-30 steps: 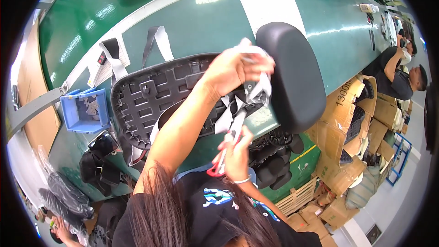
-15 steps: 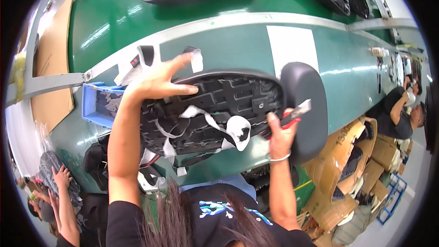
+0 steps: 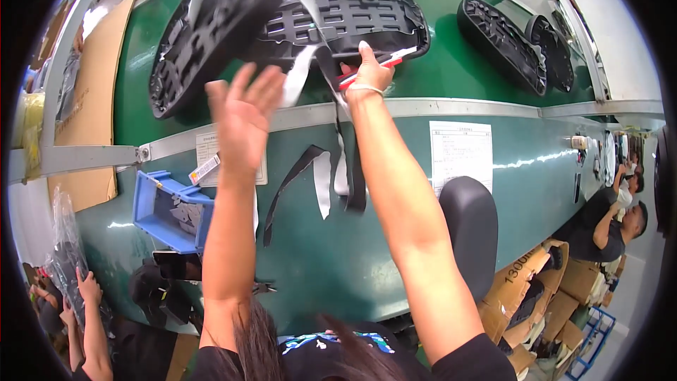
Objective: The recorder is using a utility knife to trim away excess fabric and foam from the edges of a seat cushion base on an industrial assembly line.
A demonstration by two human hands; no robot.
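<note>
My left hand (image 3: 247,116) is open with its fingers spread, slightly blurred, just below a tilted black ribbed seat shell (image 3: 229,25). Nothing shows in that palm. Farther to the right, my right hand (image 3: 368,74) is closed around a red-handled tool (image 3: 388,62) with a pale flat tip; its exact kind is unclear. Black and white fabric strips (image 3: 300,74) hang at that hand, and whether its fingers grip them too I cannot tell. Behind it, a second black seat shell (image 3: 345,17) lies underside up on the far green surface, partly covered by the tilted one.
Strip offcuts (image 3: 321,183) lie on the near bench. A blue bin (image 3: 159,219) with grey pieces stands left, a black padded cushion (image 3: 469,233) right, beside a paper sheet (image 3: 462,152). A metal rail (image 3: 423,107) divides the surfaces. More shells (image 3: 502,46) lie far right.
The seat shell has gone from the near bench to the far green surface at upper left. Both my arms have reached forward, and my left hand is off the shell. The strips now hang by my right hand.
</note>
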